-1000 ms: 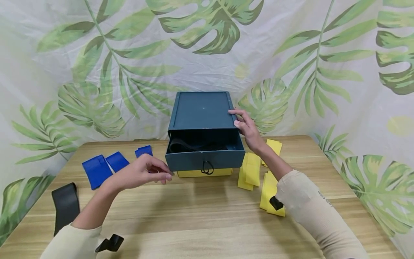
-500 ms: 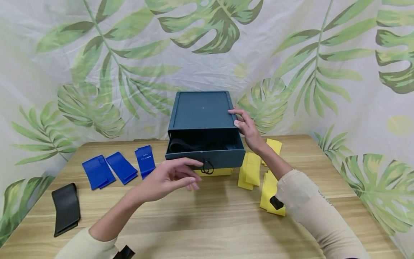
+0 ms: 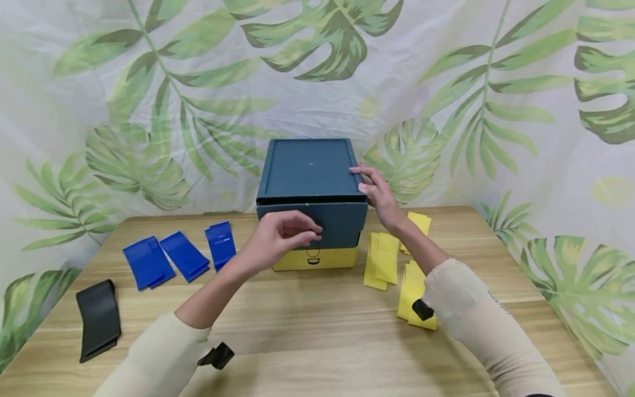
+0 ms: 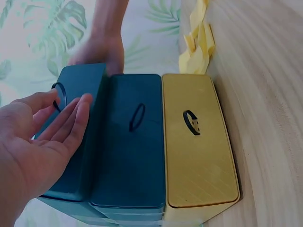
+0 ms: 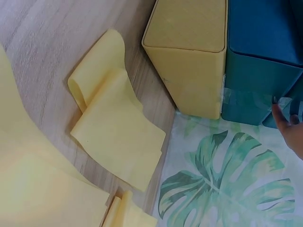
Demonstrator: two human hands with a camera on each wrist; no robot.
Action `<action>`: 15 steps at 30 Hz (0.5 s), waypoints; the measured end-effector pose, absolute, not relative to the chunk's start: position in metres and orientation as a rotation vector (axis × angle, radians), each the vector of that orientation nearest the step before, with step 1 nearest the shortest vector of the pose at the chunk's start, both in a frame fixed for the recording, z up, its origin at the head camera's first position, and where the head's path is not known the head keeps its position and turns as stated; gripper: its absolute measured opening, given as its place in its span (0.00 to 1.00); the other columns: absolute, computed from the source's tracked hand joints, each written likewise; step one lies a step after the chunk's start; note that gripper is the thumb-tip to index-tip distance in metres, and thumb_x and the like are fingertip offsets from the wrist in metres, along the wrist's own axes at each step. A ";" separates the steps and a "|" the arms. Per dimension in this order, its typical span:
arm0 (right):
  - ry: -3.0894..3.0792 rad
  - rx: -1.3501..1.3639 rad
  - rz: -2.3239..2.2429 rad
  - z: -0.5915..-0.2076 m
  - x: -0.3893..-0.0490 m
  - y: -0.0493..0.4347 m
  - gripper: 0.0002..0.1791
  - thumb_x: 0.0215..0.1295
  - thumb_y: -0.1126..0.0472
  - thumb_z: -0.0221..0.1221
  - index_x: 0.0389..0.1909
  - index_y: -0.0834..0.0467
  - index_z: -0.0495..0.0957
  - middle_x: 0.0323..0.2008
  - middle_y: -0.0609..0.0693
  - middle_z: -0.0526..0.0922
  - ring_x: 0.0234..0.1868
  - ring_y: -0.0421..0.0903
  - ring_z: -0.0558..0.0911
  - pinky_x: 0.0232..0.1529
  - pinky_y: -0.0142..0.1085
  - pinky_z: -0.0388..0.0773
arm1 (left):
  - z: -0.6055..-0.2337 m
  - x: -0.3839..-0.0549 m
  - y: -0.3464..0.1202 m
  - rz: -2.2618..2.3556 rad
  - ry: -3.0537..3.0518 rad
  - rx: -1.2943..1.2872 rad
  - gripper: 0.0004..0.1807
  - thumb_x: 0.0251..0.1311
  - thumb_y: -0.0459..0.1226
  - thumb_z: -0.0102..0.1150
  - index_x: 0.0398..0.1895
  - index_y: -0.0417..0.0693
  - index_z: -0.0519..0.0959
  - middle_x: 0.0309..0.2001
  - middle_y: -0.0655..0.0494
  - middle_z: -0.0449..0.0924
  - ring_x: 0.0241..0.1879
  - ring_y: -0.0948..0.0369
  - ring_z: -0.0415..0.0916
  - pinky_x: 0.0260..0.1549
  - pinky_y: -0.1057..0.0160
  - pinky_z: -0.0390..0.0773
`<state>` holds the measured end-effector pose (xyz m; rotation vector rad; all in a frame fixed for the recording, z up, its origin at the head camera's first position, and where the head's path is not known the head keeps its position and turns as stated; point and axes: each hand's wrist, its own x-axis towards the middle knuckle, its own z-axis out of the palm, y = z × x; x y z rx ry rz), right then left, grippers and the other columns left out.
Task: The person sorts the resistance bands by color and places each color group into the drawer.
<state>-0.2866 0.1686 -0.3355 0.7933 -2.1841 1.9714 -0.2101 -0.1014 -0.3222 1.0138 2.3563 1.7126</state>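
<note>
Fingers of the left hand [image 3: 283, 234] lie flat, pushing the drawer [image 3: 317, 223]; right hand [image 3: 379, 193] steadies the box [image 3: 310, 168], fingers loosely straight.

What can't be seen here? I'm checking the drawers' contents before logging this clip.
- Top drawer contents: head view, its front hides them.
- Yellow drawer contents: left wrist view, shut.
- Right hand: right wrist view, edge cuts off all but fingertips.
- Print on a blue band: head view, too small.
</note>
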 end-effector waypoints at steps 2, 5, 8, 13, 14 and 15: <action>-2.200 0.782 1.987 -0.335 -0.287 0.169 0.30 0.75 0.56 0.44 0.72 0.67 0.62 0.83 0.57 0.47 0.80 0.62 0.55 0.71 0.67 0.59 | -0.324 -0.217 -0.101 1.737 2.382 0.973 0.08 0.71 0.28 0.61 0.50 0.35 0.83 0.49 0.42 0.87 0.50 0.42 0.86 0.47 0.59 0.86; -2.212 0.767 1.999 -0.334 -0.287 0.170 0.29 0.75 0.56 0.44 0.72 0.66 0.62 0.83 0.56 0.47 0.80 0.61 0.55 0.71 0.66 0.58 | -0.325 -0.222 -0.099 1.748 2.402 0.923 0.09 0.71 0.29 0.61 0.51 0.37 0.83 0.49 0.43 0.87 0.51 0.45 0.86 0.48 0.64 0.84; -2.208 0.761 1.999 -0.334 -0.286 0.170 0.29 0.75 0.56 0.44 0.72 0.66 0.62 0.83 0.55 0.47 0.80 0.61 0.55 0.71 0.66 0.59 | -0.324 -0.221 -0.100 1.724 2.409 0.924 0.11 0.72 0.31 0.61 0.53 0.37 0.82 0.51 0.44 0.85 0.52 0.48 0.85 0.49 0.65 0.83; -2.200 0.774 1.990 -0.334 -0.286 0.170 0.29 0.75 0.56 0.44 0.72 0.67 0.62 0.83 0.57 0.47 0.80 0.62 0.55 0.71 0.67 0.59 | -0.323 -0.216 -0.116 1.779 2.396 0.946 0.13 0.71 0.27 0.60 0.56 0.31 0.80 0.51 0.36 0.84 0.47 0.54 0.87 0.45 0.61 0.85; -2.199 0.777 1.988 -0.334 -0.286 0.170 0.30 0.75 0.56 0.44 0.72 0.67 0.62 0.83 0.58 0.47 0.80 0.63 0.55 0.71 0.67 0.59 | -0.324 -0.215 -0.121 1.795 2.399 0.940 0.13 0.71 0.26 0.60 0.55 0.30 0.80 0.50 0.35 0.84 0.44 0.55 0.87 0.43 0.60 0.86; -2.200 0.780 1.984 -0.334 -0.287 0.170 0.30 0.75 0.56 0.44 0.72 0.67 0.62 0.83 0.58 0.47 0.80 0.63 0.54 0.71 0.67 0.59 | -0.325 -0.215 -0.126 1.798 2.410 0.930 0.12 0.71 0.26 0.60 0.54 0.29 0.80 0.48 0.34 0.84 0.42 0.56 0.87 0.41 0.59 0.87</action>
